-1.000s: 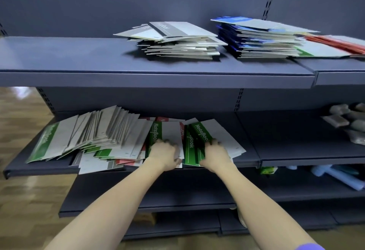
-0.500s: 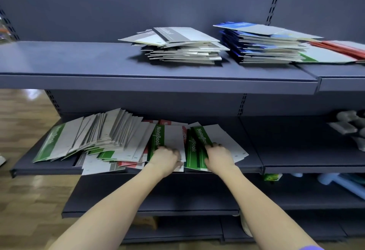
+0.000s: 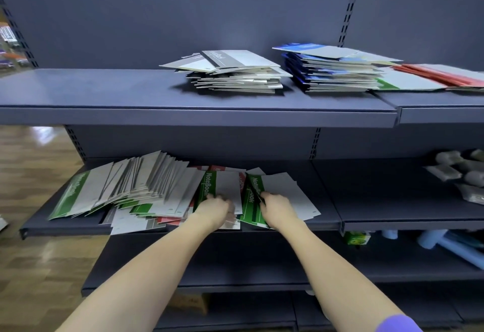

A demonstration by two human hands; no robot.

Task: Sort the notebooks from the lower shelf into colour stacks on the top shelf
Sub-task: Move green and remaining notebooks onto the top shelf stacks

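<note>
A: Where are the hands?

B: Both are down on the lower shelf (image 3: 324,223), near its front edge. The left hand (image 3: 216,209) lies on a green notebook (image 3: 222,190). Its fingers are bent and blurry, so I cannot tell if it is holding the book or just touching it.

A: And the other one?

B: The right hand (image 3: 277,209) is just beside it, on a second green notebook (image 3: 282,195). Its fingers curl in at the green edge and look like they are holding that book.

A: What else is on that shelf?

B: A big messy pile of notebooks (image 3: 125,187) at the left end. They lean on each other like a fan. Green, red and grey ones stick out at the front edge.

A: And up on the top shelf (image 3: 183,115)?

B: A grey stack (image 3: 233,74) sits in the middle. A blue stack (image 3: 332,72) is just beside it, near the right end. On the next shelf board to the right lie some red notebooks (image 3: 442,76), with one green and white book (image 3: 403,82) poking out from under them, touching the blue stack
</note>
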